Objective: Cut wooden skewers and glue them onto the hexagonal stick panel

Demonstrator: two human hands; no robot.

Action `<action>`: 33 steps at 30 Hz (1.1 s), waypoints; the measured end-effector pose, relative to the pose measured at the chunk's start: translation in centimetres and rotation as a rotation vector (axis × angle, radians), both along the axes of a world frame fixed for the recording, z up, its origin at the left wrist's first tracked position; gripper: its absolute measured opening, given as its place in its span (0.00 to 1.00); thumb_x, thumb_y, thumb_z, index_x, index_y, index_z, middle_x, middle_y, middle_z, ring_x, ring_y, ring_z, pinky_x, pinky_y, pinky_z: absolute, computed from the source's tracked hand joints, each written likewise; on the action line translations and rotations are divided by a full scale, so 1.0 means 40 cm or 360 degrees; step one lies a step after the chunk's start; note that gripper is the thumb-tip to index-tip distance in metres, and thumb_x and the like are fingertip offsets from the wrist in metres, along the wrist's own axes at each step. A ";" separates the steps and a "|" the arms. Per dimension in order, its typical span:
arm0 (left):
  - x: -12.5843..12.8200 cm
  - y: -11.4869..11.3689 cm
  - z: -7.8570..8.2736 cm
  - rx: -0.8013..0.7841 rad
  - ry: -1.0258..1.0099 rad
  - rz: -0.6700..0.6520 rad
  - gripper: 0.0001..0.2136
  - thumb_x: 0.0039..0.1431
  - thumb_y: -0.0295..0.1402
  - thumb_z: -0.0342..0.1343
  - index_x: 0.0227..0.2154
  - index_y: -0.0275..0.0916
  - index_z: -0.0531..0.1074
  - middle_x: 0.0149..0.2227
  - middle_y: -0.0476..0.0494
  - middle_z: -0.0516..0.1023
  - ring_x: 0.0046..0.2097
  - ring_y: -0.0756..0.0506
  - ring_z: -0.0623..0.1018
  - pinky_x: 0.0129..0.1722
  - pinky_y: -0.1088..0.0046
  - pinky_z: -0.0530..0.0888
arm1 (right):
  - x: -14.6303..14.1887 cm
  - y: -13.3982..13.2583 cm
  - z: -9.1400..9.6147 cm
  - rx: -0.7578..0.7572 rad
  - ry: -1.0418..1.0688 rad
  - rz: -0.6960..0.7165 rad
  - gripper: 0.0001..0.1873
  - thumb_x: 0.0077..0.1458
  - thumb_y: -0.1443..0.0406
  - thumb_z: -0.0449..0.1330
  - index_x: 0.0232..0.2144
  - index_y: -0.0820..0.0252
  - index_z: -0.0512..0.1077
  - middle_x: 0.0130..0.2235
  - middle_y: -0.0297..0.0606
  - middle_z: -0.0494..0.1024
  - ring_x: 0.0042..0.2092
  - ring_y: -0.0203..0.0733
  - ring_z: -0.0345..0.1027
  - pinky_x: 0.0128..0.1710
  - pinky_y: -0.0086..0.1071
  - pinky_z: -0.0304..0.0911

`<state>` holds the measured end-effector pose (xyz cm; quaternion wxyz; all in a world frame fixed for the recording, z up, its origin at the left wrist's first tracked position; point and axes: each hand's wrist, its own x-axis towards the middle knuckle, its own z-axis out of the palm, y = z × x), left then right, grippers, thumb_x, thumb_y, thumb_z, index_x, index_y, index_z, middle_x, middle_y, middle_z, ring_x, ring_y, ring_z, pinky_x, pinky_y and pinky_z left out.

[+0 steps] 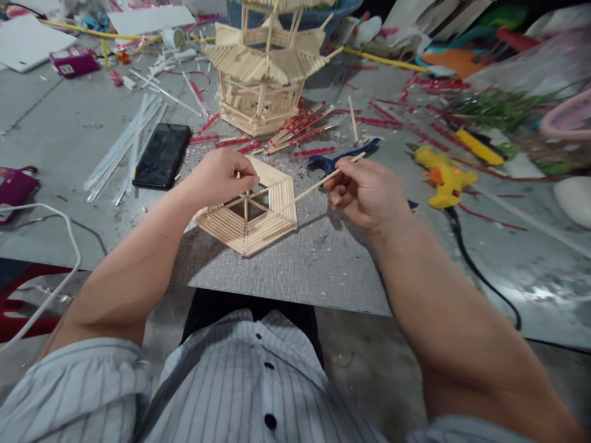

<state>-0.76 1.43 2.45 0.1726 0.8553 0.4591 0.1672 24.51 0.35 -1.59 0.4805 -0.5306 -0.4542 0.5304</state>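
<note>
In front of me on the table lies a six-sided frame [281,200] built from thin wooden sticks, with spokes crossing its hollow centre. My left hand [224,175] is over its upper left part, fingers curled and thumb against fingertips; anything between them is hidden. My right hand [367,191] pinches a thin wooden stick [316,184], which slants down to the left with its lower end over the frame's right side. Just behind that hand, blue-handled pliers [325,163] lie partly covered. A tiered wooden-stick pagoda [263,80] stands beyond the frame.
A black phone [162,155] and clear glue sticks [124,141] lie left. At right rests a yellow glue gun [443,175] with its black cord running to the table edge. Red-wrapped sticks [300,129] surround the pagoda's base. A white cable [69,246] hangs at far left.
</note>
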 end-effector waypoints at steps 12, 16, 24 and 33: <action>0.033 -0.012 -0.009 -0.0096 0.0251 -0.0182 0.13 0.55 0.36 0.52 0.21 0.37 0.76 0.24 0.48 0.75 0.29 0.51 0.71 0.35 0.74 0.66 | -0.006 0.006 -0.007 -0.0111 0.0037 -0.0045 0.10 0.57 0.61 0.58 0.27 0.56 0.62 0.22 0.29 0.72 0.16 0.29 0.61 0.14 0.24 0.59; 0.041 -0.017 -0.012 -0.0057 0.0329 -0.0224 0.13 0.55 0.37 0.52 0.22 0.38 0.77 0.26 0.48 0.76 0.32 0.50 0.72 0.35 0.73 0.66 | 0.000 0.010 -0.017 -0.0081 -0.0024 0.0013 0.12 0.56 0.58 0.59 0.27 0.56 0.62 0.23 0.30 0.73 0.17 0.30 0.62 0.16 0.26 0.60; 0.050 -0.017 -0.019 -0.0129 0.0416 -0.0200 0.11 0.54 0.37 0.53 0.24 0.40 0.79 0.27 0.49 0.79 0.34 0.48 0.74 0.38 0.72 0.66 | -0.002 0.007 -0.022 -0.0084 -0.0033 0.0036 0.12 0.56 0.57 0.59 0.27 0.56 0.62 0.25 0.32 0.73 0.18 0.31 0.63 0.16 0.26 0.60; 0.056 -0.018 -0.021 -0.0135 0.0437 -0.0198 0.10 0.52 0.36 0.54 0.23 0.40 0.78 0.25 0.49 0.79 0.33 0.48 0.74 0.38 0.71 0.65 | -0.013 0.002 -0.010 -0.0194 0.0030 0.0004 0.07 0.58 0.61 0.57 0.30 0.57 0.65 0.24 0.31 0.73 0.18 0.29 0.63 0.17 0.24 0.61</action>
